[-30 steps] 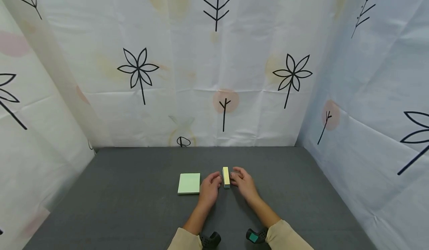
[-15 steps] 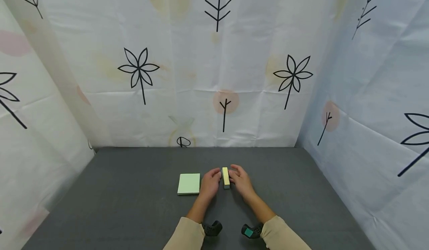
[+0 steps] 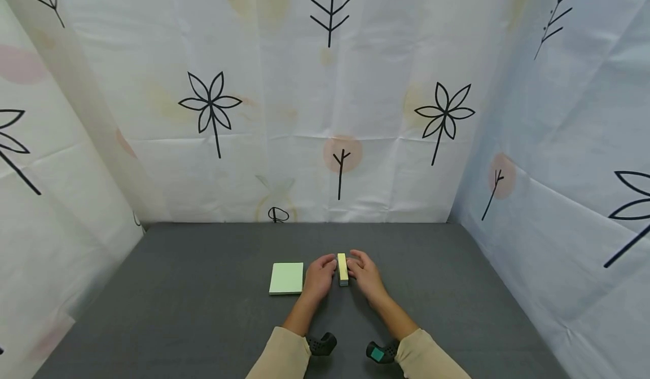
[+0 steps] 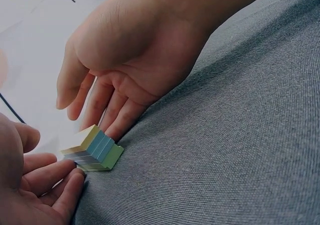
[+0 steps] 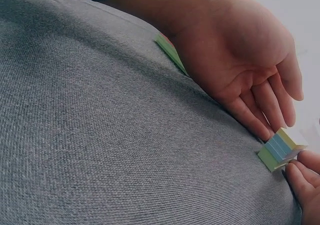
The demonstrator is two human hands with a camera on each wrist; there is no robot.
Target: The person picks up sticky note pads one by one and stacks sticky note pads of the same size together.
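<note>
A narrow stack of sticky notes [image 3: 343,269] stands on the grey table between my two hands. The left wrist view shows its layers, yellow on top, blue in the middle and green at the bottom [image 4: 102,150]. On its left side is my left hand [image 3: 319,277], fingers nearly straight and tips at the stack. My right hand [image 3: 367,277] faces it from the other side; its fingertips [image 4: 75,177] meet the stack's lower side. Neither hand curls round the notes. Close by the left hand's outer side lies a square light-green sticky note pad [image 3: 286,278].
The dark grey cloth-covered table [image 3: 203,311] spreads out around the hands. White patterned curtains [image 3: 284,97] hang at its back and along both sides. A black wrist device [image 3: 321,345] sits on the left wrist and another one [image 3: 382,352] on the right.
Over the last second both hands have shifted slightly forward, and the right fingers have closed in on the narrow stack. The stack and the green pad have not visibly moved.
</note>
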